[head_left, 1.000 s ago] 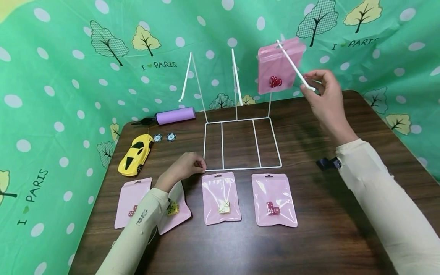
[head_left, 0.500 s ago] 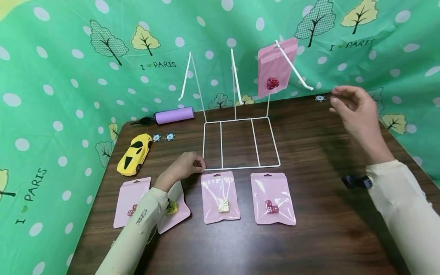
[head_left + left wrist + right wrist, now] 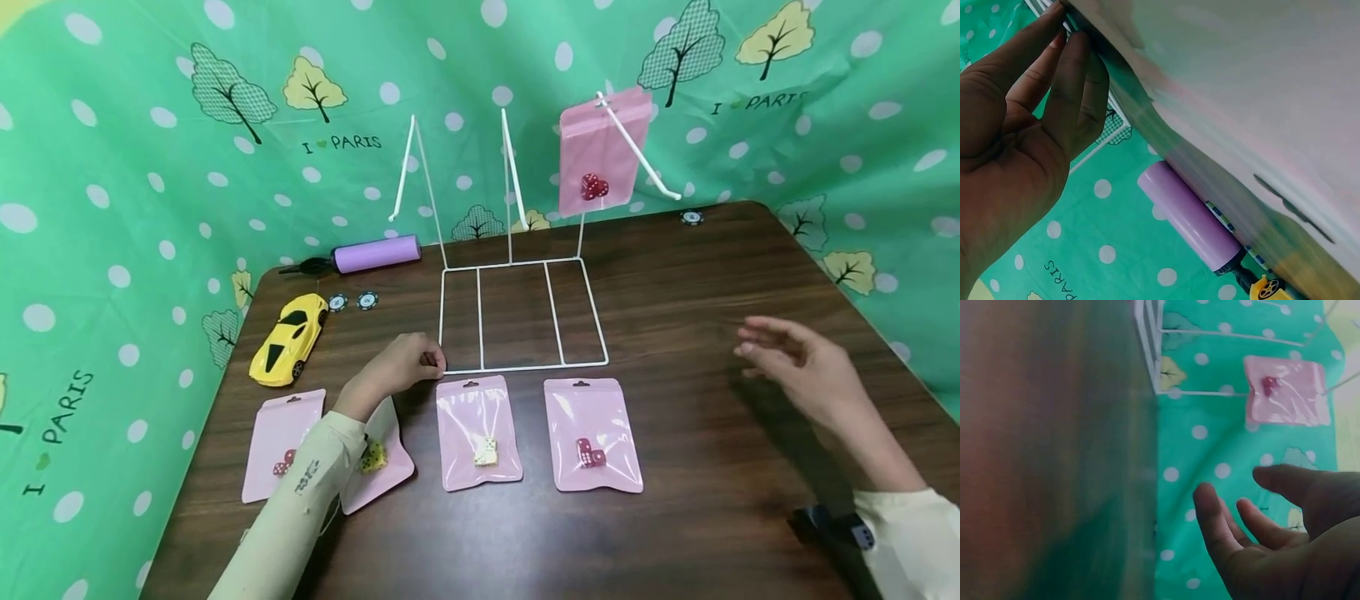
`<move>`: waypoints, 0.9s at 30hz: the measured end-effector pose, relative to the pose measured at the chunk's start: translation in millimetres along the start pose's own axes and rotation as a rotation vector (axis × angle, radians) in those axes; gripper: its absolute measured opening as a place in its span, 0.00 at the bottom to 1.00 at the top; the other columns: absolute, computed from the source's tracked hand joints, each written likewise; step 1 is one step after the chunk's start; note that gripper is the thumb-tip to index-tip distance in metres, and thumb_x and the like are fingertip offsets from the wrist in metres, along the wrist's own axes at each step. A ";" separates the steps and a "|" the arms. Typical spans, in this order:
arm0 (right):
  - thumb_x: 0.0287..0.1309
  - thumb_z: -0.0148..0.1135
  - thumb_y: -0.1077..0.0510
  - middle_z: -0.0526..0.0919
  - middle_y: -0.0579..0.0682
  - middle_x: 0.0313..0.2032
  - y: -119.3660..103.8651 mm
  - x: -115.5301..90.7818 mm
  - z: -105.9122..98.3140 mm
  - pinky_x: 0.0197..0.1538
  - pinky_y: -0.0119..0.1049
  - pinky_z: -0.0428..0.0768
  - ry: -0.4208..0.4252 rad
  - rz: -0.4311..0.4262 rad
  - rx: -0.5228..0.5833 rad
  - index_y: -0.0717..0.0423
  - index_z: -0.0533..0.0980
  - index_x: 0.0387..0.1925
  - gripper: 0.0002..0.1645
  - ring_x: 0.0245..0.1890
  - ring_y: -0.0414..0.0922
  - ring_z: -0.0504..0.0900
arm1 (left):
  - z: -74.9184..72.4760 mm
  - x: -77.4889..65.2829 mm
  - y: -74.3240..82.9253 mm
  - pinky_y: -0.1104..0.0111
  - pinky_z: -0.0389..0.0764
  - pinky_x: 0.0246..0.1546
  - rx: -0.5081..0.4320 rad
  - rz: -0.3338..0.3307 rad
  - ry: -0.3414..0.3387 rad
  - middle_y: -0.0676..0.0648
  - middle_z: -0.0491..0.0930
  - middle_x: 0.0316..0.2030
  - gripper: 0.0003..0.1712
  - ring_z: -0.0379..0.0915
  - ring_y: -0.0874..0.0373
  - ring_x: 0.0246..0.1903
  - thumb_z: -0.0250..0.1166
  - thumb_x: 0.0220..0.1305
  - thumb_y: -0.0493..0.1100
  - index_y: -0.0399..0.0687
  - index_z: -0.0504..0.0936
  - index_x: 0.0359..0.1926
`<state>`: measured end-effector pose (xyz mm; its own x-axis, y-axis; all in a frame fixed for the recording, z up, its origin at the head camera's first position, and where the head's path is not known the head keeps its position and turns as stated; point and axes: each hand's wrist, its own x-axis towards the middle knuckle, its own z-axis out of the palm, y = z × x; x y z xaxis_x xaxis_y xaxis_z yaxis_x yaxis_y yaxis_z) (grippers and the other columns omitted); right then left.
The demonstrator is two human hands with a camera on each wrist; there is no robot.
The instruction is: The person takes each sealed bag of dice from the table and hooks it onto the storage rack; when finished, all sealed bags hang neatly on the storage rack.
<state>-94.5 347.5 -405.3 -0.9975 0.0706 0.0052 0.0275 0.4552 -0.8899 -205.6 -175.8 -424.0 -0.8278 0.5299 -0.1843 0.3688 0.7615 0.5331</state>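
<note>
Pinching the near-left base corner of the white wire display rack (image 3: 482, 369) between thumb and curled fingers, the left hand (image 3: 405, 362) appears to contact the rail, though the left wrist view is dark. The right hand (image 3: 806, 371), fingers loosely spread and holding nothing, is at the right of the brown wood-grain table (image 3: 675, 458), well apart from the rack. One glossy pink plastic pouch with red dice (image 3: 587, 150) hangs on the rack's rightmost arm.
</note>
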 end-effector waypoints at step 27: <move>0.66 0.74 0.63 0.88 0.50 0.40 -12.5 -54.6 103.5 0.34 0.31 0.79 -0.205 -0.040 -0.224 0.68 0.78 0.60 0.24 0.31 0.32 0.82 | 1.7 -0.4 -3.4 0.62 0.81 0.41 0.001 0.050 0.041 0.49 0.83 0.32 0.08 0.79 0.58 0.35 0.74 0.67 0.31 0.45 0.88 0.31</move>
<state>-47.1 246.0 -441.7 -0.9898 -0.1214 -0.0741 -0.0210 0.6399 -0.7682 -205.8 -178.0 -427.1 -0.8252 0.5512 -0.1235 0.4102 0.7350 0.5399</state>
